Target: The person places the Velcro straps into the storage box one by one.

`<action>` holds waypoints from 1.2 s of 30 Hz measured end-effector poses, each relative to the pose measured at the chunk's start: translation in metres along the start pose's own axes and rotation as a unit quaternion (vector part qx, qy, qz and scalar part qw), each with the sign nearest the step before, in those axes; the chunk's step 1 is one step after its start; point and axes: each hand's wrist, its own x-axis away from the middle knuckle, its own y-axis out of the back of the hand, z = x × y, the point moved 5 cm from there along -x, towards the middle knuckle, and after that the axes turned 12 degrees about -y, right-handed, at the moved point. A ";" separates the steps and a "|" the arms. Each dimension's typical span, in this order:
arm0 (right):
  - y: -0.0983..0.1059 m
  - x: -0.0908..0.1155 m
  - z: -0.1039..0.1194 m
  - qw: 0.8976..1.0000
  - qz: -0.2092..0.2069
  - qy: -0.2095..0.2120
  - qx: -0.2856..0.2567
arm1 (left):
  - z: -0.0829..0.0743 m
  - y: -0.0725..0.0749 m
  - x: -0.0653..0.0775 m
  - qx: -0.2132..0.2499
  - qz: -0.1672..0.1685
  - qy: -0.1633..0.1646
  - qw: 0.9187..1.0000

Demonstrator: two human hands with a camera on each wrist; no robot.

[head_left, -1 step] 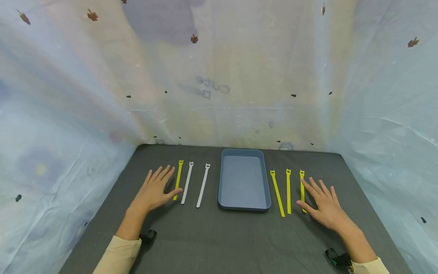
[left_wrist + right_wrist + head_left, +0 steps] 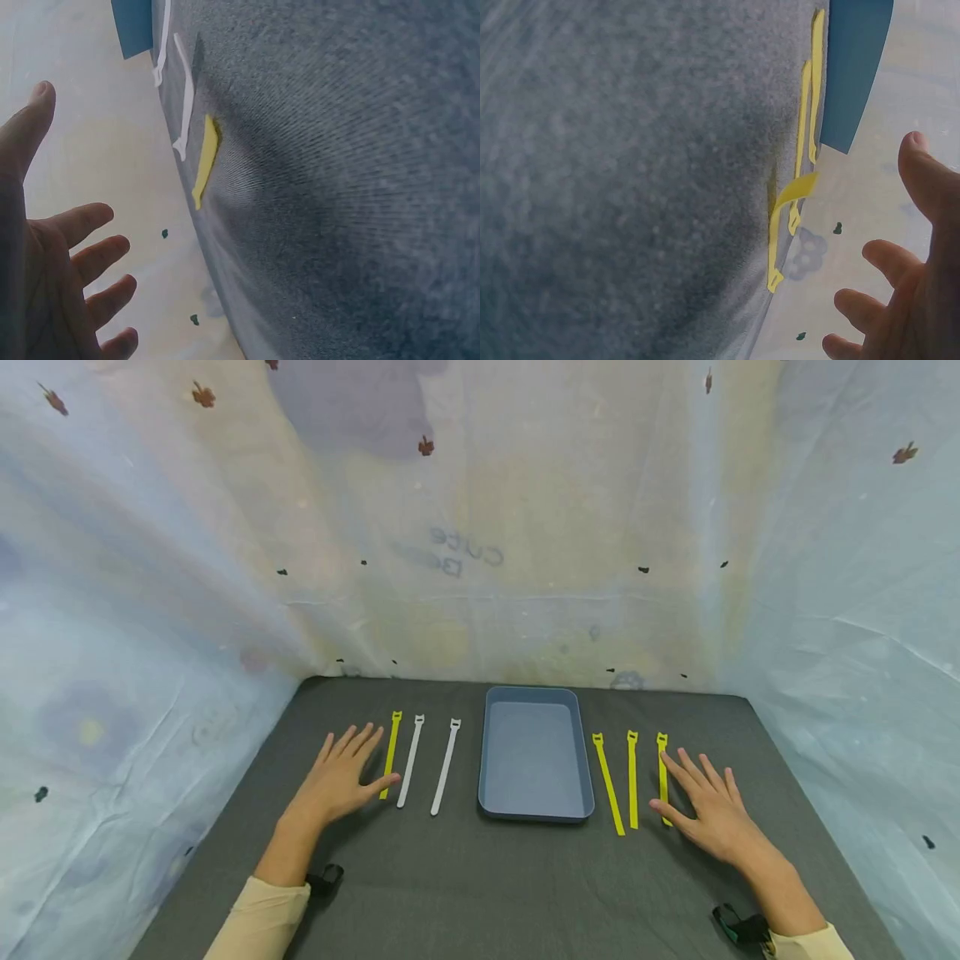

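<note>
My left hand (image 2: 335,785) hovers over the cloth with fingers spread, holding nothing. Its thumb partly covers a yellow cable strap (image 2: 392,743) with a slotted head. Two white cable straps, one inner (image 2: 446,768) and one outer (image 2: 410,762), lie between that strap and the blue-grey tray (image 2: 536,760). Right of the tray are three yellow cable straps: the nearest to it slanted (image 2: 608,785), a middle one (image 2: 633,781) and an outer one (image 2: 663,787). Fingers of my right hand (image 2: 712,814) spread beside and partly over the outer strap, gripping nothing. Its lower end curls up in the right wrist view (image 2: 799,187).
A dark grey cloth (image 2: 480,893) covers the table. Pale patterned plastic sheeting (image 2: 525,610) stands as walls at the back and both sides. Each wrist wears a black band, on the left (image 2: 325,878) and on the right (image 2: 742,928).
</note>
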 end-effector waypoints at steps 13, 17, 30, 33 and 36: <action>-0.005 -0.003 -0.004 1.000 0.002 0.000 -0.006 | -0.012 -0.008 -0.006 -0.002 -0.009 -0.014 1.000; -0.005 -0.008 -0.002 1.000 0.001 0.000 -0.007 | -0.017 -0.010 -0.011 -0.005 -0.013 -0.020 1.000; -0.002 -0.024 -0.005 1.000 -0.001 -0.002 -0.005 | -0.038 -0.020 -0.029 -0.002 -0.006 -0.053 0.999; -0.002 -0.029 -0.008 1.000 0.001 -0.004 -0.003 | -0.045 -0.023 -0.034 0.003 -0.006 -0.064 0.998; -0.002 -0.033 -0.010 1.000 0.005 -0.006 -0.001 | -0.051 -0.025 -0.039 0.005 -0.003 -0.073 0.997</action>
